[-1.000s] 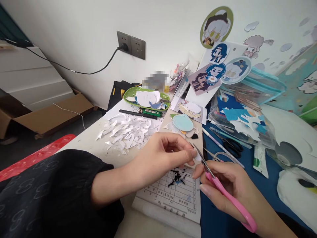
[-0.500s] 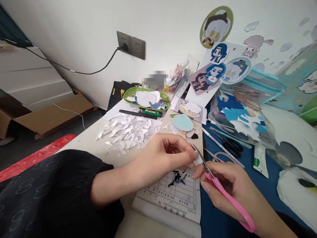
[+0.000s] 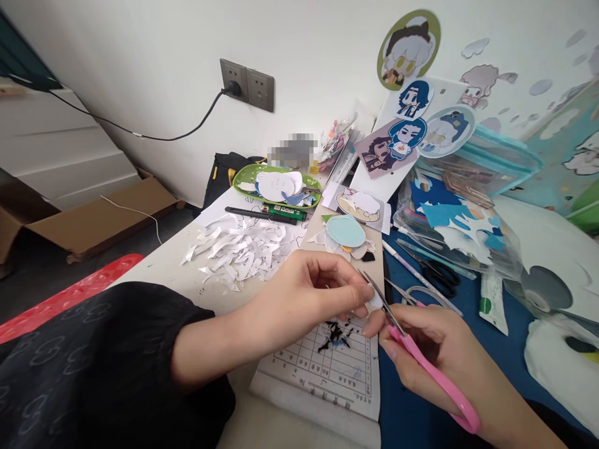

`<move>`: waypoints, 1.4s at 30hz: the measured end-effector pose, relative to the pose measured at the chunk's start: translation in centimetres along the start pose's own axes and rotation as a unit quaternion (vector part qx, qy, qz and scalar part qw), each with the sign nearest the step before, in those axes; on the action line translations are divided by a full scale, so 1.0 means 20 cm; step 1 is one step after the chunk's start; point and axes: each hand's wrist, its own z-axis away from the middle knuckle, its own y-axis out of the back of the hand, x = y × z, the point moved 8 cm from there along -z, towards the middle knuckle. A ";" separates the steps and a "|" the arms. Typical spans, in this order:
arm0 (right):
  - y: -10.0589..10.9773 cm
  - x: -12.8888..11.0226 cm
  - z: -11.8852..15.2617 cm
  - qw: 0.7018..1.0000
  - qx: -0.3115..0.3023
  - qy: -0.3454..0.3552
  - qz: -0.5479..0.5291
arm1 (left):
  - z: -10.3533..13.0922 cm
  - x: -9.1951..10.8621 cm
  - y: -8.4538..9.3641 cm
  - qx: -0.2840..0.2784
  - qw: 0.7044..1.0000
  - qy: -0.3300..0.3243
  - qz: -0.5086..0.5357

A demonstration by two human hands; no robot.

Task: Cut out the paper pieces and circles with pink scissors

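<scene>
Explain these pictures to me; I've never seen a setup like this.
There is no machine here: one person works with two bare hands. All the pictures come from a single camera worn on the head, looking forward and down. The left hand pinches a small piece of white paper. The right hand holds pink scissors, their blades right by that paper; whether they bite into it is hard to tell. On the table lies a heap of white scraps, with a green tray of cutouts behind it. Below the hands, black scraps lie on a printed sheet.
</scene>
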 end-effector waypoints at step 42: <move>-0.08 -0.08 0.07 0.938 -0.246 0.031 -0.244 | -0.01 0.05 0.06 0.002 0.997 -0.071 -0.038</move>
